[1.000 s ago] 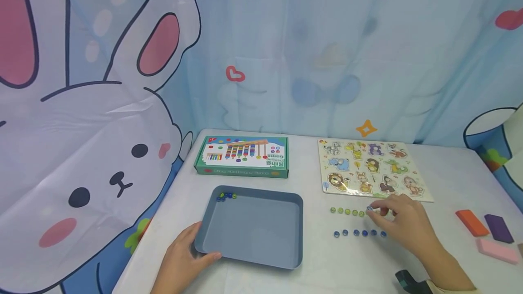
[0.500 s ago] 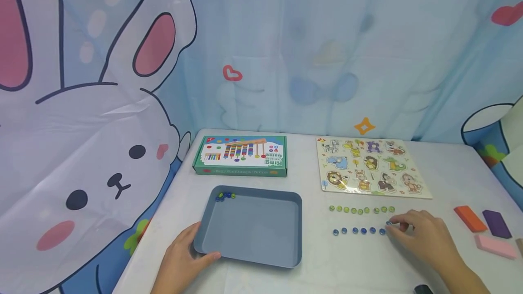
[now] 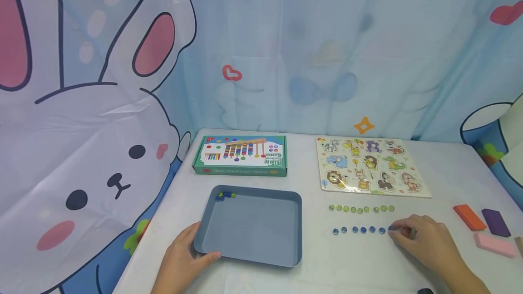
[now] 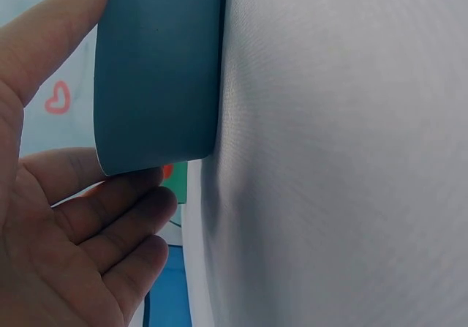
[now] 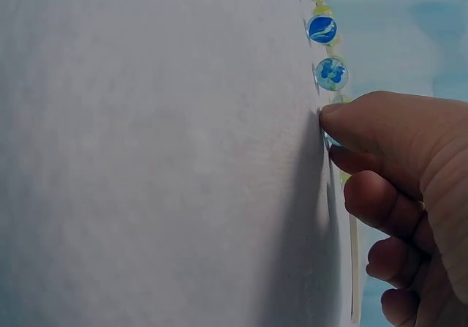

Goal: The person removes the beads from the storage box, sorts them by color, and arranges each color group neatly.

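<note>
Head view, right hand pinching a blue marble at the right end of a blue marble row, left hand, thumb and fingers spread, touching the blue-grey tray.

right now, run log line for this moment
right grip: pinches marble at right end of blue row | left grip: holds tray, near-left corner | green row: beyond blue row | tray marbles: far-left corner
</note>
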`<act>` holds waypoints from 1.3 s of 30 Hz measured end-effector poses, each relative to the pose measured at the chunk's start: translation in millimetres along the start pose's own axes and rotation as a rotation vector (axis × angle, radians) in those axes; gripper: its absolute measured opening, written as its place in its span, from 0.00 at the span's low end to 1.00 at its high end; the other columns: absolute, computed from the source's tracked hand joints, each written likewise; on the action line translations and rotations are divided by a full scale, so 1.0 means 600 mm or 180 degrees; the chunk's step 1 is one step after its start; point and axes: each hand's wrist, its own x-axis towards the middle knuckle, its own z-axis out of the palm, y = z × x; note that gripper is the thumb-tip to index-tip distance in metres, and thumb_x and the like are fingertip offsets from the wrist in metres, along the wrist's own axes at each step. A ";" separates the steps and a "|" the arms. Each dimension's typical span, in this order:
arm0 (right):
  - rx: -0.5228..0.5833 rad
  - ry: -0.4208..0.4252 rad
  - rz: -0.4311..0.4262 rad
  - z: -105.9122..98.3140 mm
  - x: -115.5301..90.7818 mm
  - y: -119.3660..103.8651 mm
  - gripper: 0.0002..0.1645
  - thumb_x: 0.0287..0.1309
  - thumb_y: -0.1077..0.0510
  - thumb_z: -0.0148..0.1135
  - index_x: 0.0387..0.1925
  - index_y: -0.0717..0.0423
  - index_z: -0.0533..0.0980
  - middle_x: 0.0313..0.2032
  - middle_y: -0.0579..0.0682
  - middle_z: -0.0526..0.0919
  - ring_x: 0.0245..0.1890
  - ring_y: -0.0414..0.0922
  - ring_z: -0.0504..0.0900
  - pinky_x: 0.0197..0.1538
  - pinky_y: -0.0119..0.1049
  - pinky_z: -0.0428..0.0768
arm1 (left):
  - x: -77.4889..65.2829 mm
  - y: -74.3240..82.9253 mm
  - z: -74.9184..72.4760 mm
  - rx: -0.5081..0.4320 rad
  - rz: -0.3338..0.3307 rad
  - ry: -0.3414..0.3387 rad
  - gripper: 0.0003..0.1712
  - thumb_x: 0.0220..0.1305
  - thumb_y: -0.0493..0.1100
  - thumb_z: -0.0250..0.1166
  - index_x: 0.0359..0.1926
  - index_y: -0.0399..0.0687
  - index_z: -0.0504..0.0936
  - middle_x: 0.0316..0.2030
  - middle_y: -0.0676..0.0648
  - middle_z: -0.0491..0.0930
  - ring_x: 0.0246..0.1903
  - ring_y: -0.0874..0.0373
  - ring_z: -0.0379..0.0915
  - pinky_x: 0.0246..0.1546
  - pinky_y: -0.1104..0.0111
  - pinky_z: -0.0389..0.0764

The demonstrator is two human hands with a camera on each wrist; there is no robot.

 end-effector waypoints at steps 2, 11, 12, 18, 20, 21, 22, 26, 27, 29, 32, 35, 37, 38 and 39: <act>-0.0007 0.0001 -0.0018 0.000 -0.001 -0.001 0.15 0.51 0.50 0.81 0.39 0.52 0.90 0.22 0.42 0.74 0.29 0.45 0.70 0.33 0.41 0.66 | 0.000 0.000 0.000 -0.0003 -0.0011 -0.0001 0.68 0.41 0.80 0.77 0.76 0.43 0.70 0.72 0.39 0.74 0.71 0.36 0.71 0.67 0.38 0.76; -0.0035 -0.0008 -0.0020 0.000 0.000 -0.003 0.15 0.50 0.49 0.81 0.39 0.51 0.90 0.22 0.42 0.74 0.29 0.45 0.70 0.33 0.41 0.67 | -0.002 0.000 -0.001 -0.0035 0.0008 -0.0004 0.68 0.42 0.80 0.76 0.76 0.43 0.70 0.72 0.39 0.73 0.71 0.36 0.70 0.68 0.38 0.76; -0.0036 -0.0001 -0.0026 0.000 0.000 -0.003 0.15 0.50 0.49 0.81 0.39 0.51 0.90 0.22 0.42 0.74 0.29 0.45 0.70 0.33 0.41 0.67 | -0.002 -0.001 -0.001 -0.0036 0.0004 -0.0006 0.68 0.42 0.80 0.76 0.76 0.43 0.70 0.72 0.39 0.73 0.71 0.36 0.70 0.68 0.38 0.76; -0.0039 -0.0125 0.0008 -0.016 0.004 0.000 0.21 0.51 0.44 0.80 0.43 0.51 0.89 0.24 0.42 0.76 0.31 0.46 0.71 0.32 0.41 0.66 | -0.001 -0.001 0.000 -0.0033 -0.0010 -0.0014 0.69 0.41 0.81 0.76 0.76 0.43 0.70 0.72 0.38 0.73 0.71 0.36 0.70 0.68 0.38 0.75; -0.0047 -0.0098 0.0015 -0.030 0.008 0.006 0.23 0.52 0.43 0.80 0.45 0.52 0.89 0.26 0.43 0.77 0.32 0.47 0.71 0.31 0.39 0.66 | -0.001 -0.001 0.000 -0.0034 -0.0004 -0.0011 0.70 0.41 0.81 0.75 0.76 0.43 0.70 0.72 0.39 0.73 0.71 0.36 0.70 0.68 0.38 0.75; -0.0052 -0.0040 0.0010 -0.037 0.010 0.009 0.24 0.53 0.42 0.79 0.45 0.53 0.89 0.26 0.43 0.78 0.32 0.47 0.71 0.31 0.38 0.67 | -0.001 -0.001 0.000 -0.0037 0.0001 -0.0007 0.70 0.41 0.81 0.75 0.76 0.43 0.70 0.72 0.39 0.73 0.72 0.36 0.70 0.68 0.38 0.75; -0.0049 0.0039 -0.0008 -0.045 0.013 0.011 0.24 0.53 0.43 0.79 0.46 0.54 0.89 0.27 0.44 0.78 0.33 0.47 0.71 0.30 0.37 0.67 | -0.001 -0.001 0.000 -0.0034 0.0003 -0.0006 0.70 0.40 0.82 0.75 0.76 0.43 0.70 0.72 0.39 0.73 0.72 0.36 0.70 0.68 0.38 0.75; -0.0017 0.0417 -0.0185 -0.069 0.026 0.006 0.21 0.52 0.47 0.81 0.44 0.55 0.89 0.26 0.44 0.79 0.32 0.48 0.72 0.28 0.33 0.68 | 0.000 -0.002 0.001 -0.0026 -0.0009 0.0001 0.70 0.40 0.82 0.75 0.76 0.44 0.70 0.72 0.39 0.73 0.72 0.36 0.69 0.68 0.37 0.75; -0.0005 0.0469 -0.0239 -0.074 0.029 -0.001 0.21 0.52 0.48 0.81 0.43 0.55 0.89 0.26 0.44 0.79 0.32 0.48 0.72 0.28 0.33 0.67 | 0.000 -0.003 0.001 -0.0022 -0.0011 0.0002 0.70 0.40 0.82 0.75 0.76 0.44 0.70 0.72 0.39 0.73 0.72 0.36 0.69 0.68 0.37 0.75; -0.0004 0.0534 -0.0363 -0.078 0.035 -0.018 0.20 0.51 0.49 0.81 0.43 0.55 0.90 0.25 0.43 0.79 0.32 0.48 0.72 0.28 0.33 0.68 | -0.001 -0.003 0.001 -0.0020 -0.0013 0.0000 0.70 0.40 0.82 0.75 0.76 0.44 0.70 0.73 0.39 0.73 0.72 0.36 0.69 0.68 0.38 0.75; -0.0019 0.0582 -0.0579 -0.077 0.048 -0.054 0.18 0.51 0.50 0.82 0.42 0.53 0.90 0.25 0.42 0.79 0.31 0.46 0.72 0.30 0.36 0.68 | -0.001 -0.004 0.001 -0.0028 0.0003 0.0000 0.70 0.40 0.82 0.75 0.76 0.45 0.70 0.72 0.39 0.73 0.72 0.36 0.70 0.68 0.38 0.75; -0.0027 0.0667 -0.0831 -0.067 0.064 -0.095 0.15 0.51 0.51 0.82 0.40 0.51 0.90 0.25 0.39 0.78 0.30 0.44 0.72 0.32 0.37 0.68 | 0.000 -0.003 0.001 -0.0041 0.0000 -0.0004 0.69 0.40 0.81 0.76 0.76 0.44 0.70 0.72 0.39 0.73 0.71 0.36 0.70 0.68 0.37 0.75; 0.0008 0.0714 -0.0973 -0.058 0.075 -0.125 0.12 0.52 0.51 0.81 0.39 0.48 0.90 0.25 0.38 0.79 0.30 0.43 0.72 0.34 0.37 0.68 | 0.000 -0.003 0.001 -0.0036 -0.0009 -0.0009 0.69 0.41 0.81 0.76 0.76 0.44 0.70 0.72 0.39 0.73 0.71 0.36 0.70 0.67 0.37 0.75; 0.0026 0.0716 -0.1036 -0.054 0.081 -0.141 0.11 0.52 0.51 0.81 0.38 0.47 0.90 0.25 0.37 0.79 0.30 0.42 0.72 0.35 0.37 0.67 | 0.000 -0.003 0.001 -0.0032 -0.0014 -0.0014 0.69 0.41 0.81 0.76 0.76 0.45 0.70 0.72 0.39 0.73 0.71 0.36 0.70 0.67 0.37 0.75; 0.0068 0.0727 -0.1117 -0.048 0.087 -0.155 0.10 0.53 0.51 0.81 0.38 0.46 0.90 0.25 0.37 0.79 0.30 0.42 0.72 0.36 0.37 0.67 | 0.000 -0.003 0.001 -0.0028 -0.0021 -0.0021 0.69 0.41 0.81 0.75 0.76 0.45 0.70 0.73 0.39 0.73 0.71 0.35 0.70 0.67 0.37 0.75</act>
